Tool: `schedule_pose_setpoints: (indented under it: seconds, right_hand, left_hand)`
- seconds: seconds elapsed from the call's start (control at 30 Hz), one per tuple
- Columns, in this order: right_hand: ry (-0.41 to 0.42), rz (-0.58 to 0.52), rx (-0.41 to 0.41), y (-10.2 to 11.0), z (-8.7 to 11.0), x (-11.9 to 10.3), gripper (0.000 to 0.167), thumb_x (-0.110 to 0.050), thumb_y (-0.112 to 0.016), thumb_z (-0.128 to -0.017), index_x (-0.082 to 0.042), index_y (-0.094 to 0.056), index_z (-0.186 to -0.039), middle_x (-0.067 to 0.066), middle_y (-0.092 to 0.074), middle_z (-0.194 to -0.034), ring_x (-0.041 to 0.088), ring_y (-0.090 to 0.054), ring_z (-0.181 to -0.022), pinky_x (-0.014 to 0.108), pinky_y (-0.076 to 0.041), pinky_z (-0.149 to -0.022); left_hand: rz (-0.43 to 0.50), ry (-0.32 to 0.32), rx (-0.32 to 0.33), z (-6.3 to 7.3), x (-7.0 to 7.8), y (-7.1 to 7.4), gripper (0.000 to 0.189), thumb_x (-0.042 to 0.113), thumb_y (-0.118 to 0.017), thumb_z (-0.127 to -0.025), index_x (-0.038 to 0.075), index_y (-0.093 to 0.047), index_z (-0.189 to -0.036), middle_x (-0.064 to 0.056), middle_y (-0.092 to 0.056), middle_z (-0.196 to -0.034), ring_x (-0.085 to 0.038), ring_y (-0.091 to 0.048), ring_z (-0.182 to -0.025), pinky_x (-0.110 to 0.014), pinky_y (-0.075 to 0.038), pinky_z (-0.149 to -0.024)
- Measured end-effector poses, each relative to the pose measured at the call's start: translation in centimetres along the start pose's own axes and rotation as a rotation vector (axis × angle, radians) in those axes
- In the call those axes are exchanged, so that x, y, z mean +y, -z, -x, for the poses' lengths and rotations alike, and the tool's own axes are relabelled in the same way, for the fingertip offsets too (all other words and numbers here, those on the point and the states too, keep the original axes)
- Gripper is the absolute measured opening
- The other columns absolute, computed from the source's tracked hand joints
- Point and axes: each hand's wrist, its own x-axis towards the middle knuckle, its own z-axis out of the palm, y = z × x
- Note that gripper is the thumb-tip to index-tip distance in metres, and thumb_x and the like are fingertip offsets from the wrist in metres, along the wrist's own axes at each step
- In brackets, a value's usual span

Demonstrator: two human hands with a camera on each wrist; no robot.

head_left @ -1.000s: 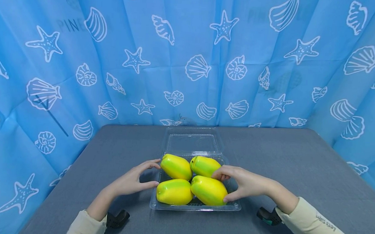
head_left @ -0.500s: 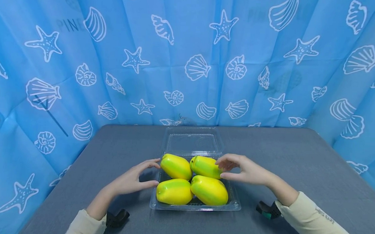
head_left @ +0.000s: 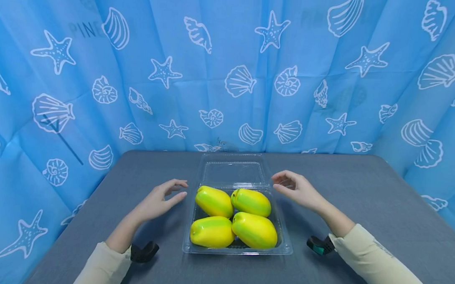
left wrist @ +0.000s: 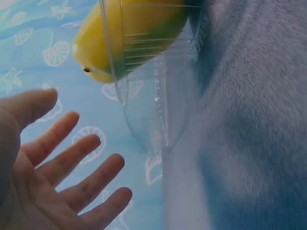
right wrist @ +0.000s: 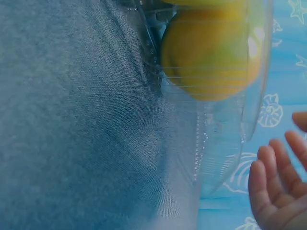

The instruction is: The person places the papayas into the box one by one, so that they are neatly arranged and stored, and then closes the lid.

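Observation:
A clear plastic clamshell box [head_left: 236, 252] lies on the table with its lid [head_left: 232, 173] folded open toward the back. Several glossy yellow-green fruits, shaped like papayas, sit in its base: a back left fruit [head_left: 214, 201], a back right fruit [head_left: 251, 202], a front left fruit [head_left: 212, 231] and a front right fruit [head_left: 254, 230]. My left hand [head_left: 159, 201] hovers left of the box, fingers spread and holding nothing. Beyond the box's back right corner, my right hand [head_left: 299, 189] is raised with loosely bent fingers, also holding nothing. Both wrist views show a gap between hand and box.
A grey cloth covers the table [head_left: 342, 183]. Behind and beside it hangs a blue curtain [head_left: 229, 104] printed with white shells and starfish. A black device sits under each wrist, the left device [head_left: 144, 252] and the right device [head_left: 320, 245].
My right hand has left the fruits on the right and moved up and back, toward the lid. My left hand has pulled away from the left fruits and risen slightly. The fruits stay put.

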Motion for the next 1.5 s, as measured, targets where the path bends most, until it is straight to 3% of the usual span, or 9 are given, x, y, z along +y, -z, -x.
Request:
schedule_pose_setpoints:
  seconds: [0.2, 0.3, 0.47, 0.67, 1.0, 1.5]
  right_hand:
    - [-0.161, -0.008, 0.015, -0.1, -0.7, 0.7, 0.039, -0.024, -0.057, -0.093, 0.001, -0.052, -0.122, 0.020, -0.058, -0.119, 0.034, -0.058, -0.105, 0.038, -0.054, -0.084]
    - [-0.212, -0.032, 0.005, -0.2, -1.1, 1.0, 0.043, -0.025, -0.056, -0.094, 0.001, -0.049, -0.126, 0.023, -0.055, -0.124, 0.037, -0.056, -0.111, 0.043, -0.053, -0.089]
    - [-0.265, -0.064, -0.014, -0.6, -1.5, 1.5, 0.047, -0.026, -0.055, -0.094, 0.001, -0.045, -0.131, 0.024, -0.050, -0.132, 0.040, -0.052, -0.118, 0.046, -0.050, -0.093]
    - [-0.306, -0.096, -0.024, -0.9, -2.1, 1.7, 0.047, -0.022, -0.054, -0.095, 0.001, -0.041, -0.134, 0.026, -0.045, -0.137, 0.040, -0.052, -0.119, 0.048, -0.049, -0.095]
    - [-0.372, -0.183, -0.037, -1.4, -2.9, 2.1, 0.048, -0.018, -0.052, -0.096, 0.000, -0.036, -0.138, 0.026, -0.038, -0.143, 0.040, -0.045, -0.127, 0.046, -0.047, -0.099]
    - [-0.395, -0.206, -0.039, -1.7, -3.7, 2.2, 0.049, -0.016, -0.052, -0.096, -0.001, -0.036, -0.139, 0.025, -0.037, -0.144, 0.039, -0.042, -0.129, 0.046, -0.046, -0.099]
  left_hand:
    - [0.056, 0.107, 0.062, -1.5, -0.2, -0.5, 0.041, 0.036, -0.047, -0.097, 0.011, -0.048, -0.130, -0.016, -0.049, -0.137, -0.038, -0.051, -0.122, -0.050, -0.048, -0.096]
    - [0.110, 0.142, 0.078, -2.1, -0.3, -0.9, 0.045, 0.036, -0.045, -0.098, 0.010, -0.043, -0.135, -0.017, -0.044, -0.140, -0.038, -0.046, -0.126, -0.052, -0.043, -0.101]
    - [0.192, 0.176, 0.050, -3.0, -0.7, -1.5, 0.051, 0.033, -0.042, -0.100, 0.006, -0.032, -0.143, -0.019, -0.036, -0.146, -0.038, -0.035, -0.135, -0.053, -0.034, -0.109]
    - [0.235, 0.230, -0.009, -3.4, -0.8, -2.2, 0.055, 0.034, -0.041, -0.100, 0.009, -0.024, -0.147, -0.019, -0.030, -0.150, -0.039, -0.037, -0.134, -0.050, -0.040, -0.105]
    - [0.305, 0.273, -0.029, -4.1, -1.1, -2.6, 0.051, 0.030, -0.038, -0.101, 0.013, -0.024, -0.147, -0.019, -0.033, -0.148, -0.037, -0.045, -0.129, -0.050, -0.040, -0.106]
    - [0.336, 0.261, -0.047, -4.4, -1.2, -2.6, 0.053, 0.034, -0.039, -0.101, 0.009, -0.029, -0.145, -0.019, -0.029, -0.151, -0.037, -0.041, -0.132, -0.050, -0.037, -0.107]
